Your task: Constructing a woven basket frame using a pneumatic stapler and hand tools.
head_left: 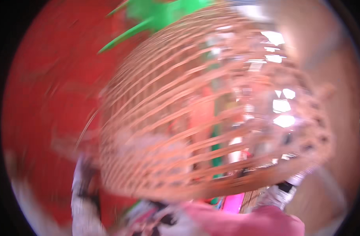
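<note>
A large woven basket [160, 122] of pinkish-brown slats fills the middle of the head view, raised in front of my body. Light and coloured shapes show through its open weave. At its lower left edge is my left hand [89, 173], below a pale sleeve and a dark band, closed against the side. My right hand [300, 177] is at the lower right rim, partly behind the basket, with a black band at the wrist. Both hands appear to bear the basket between them. Motion blur smears the fingers.
Red ground or sheeting [50, 90] spreads along the left. A bright green object with pointed arms [160, 15] lies beyond the basket's top. Brownish floor [341, 82] runs down the right side. Below the rim, a bright pink item [233, 203] shows near my clothing.
</note>
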Action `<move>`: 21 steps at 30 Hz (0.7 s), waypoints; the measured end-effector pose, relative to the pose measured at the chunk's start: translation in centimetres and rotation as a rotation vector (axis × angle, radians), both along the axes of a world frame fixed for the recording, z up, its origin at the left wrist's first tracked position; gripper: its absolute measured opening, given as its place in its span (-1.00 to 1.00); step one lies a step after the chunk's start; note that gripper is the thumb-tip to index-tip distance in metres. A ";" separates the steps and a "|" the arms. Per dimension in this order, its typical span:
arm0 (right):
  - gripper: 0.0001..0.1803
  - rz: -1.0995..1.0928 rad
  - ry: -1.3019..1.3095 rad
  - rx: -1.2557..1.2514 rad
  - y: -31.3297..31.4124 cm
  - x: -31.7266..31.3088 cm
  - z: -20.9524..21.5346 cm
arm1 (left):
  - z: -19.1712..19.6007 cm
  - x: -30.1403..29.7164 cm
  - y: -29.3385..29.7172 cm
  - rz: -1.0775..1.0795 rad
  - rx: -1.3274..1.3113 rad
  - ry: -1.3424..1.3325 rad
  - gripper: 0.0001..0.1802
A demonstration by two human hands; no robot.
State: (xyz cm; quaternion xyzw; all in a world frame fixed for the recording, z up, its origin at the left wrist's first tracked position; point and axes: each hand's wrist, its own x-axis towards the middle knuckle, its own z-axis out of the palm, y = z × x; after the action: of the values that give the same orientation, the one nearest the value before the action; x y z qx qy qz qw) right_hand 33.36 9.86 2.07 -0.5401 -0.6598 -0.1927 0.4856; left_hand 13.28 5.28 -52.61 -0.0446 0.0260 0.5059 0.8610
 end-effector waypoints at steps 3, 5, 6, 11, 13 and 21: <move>-0.50 0.109 -0.010 0.034 1.6 -0.6 -1.1 | -10.1 -0.7 -6.0 -0.097 -0.404 0.293 -0.27; -0.48 -0.033 -0.296 0.079 1.4 0.5 -1.0 | -19.4 2.8 -6.5 -0.244 -0.662 1.175 -0.39; -0.47 0.001 -0.328 0.104 0.9 0.8 -0.6 | -15.6 3.2 -4.4 -0.345 -0.620 1.366 -0.39; -0.48 -0.002 -0.337 0.078 1.6 0.9 -1.4 | -16.8 -2.2 -8.2 -0.733 -0.418 1.861 -0.35; -0.48 -0.010 -0.330 0.030 3.0 1.5 -3.6 | -17.0 -4.2 -8.2 -0.672 -0.387 1.819 -0.35; -0.50 -0.279 -0.488 -0.025 -0.6 1.5 -1.4 | -11.6 -4.5 -2.2 -0.871 -0.554 1.550 -0.18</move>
State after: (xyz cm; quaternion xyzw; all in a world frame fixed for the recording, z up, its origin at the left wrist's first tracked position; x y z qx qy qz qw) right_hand 34.83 9.23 0.68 -0.5692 -0.6789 -0.3737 0.2747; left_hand 8.75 3.08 -64.26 0.1156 0.7280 0.0025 0.6758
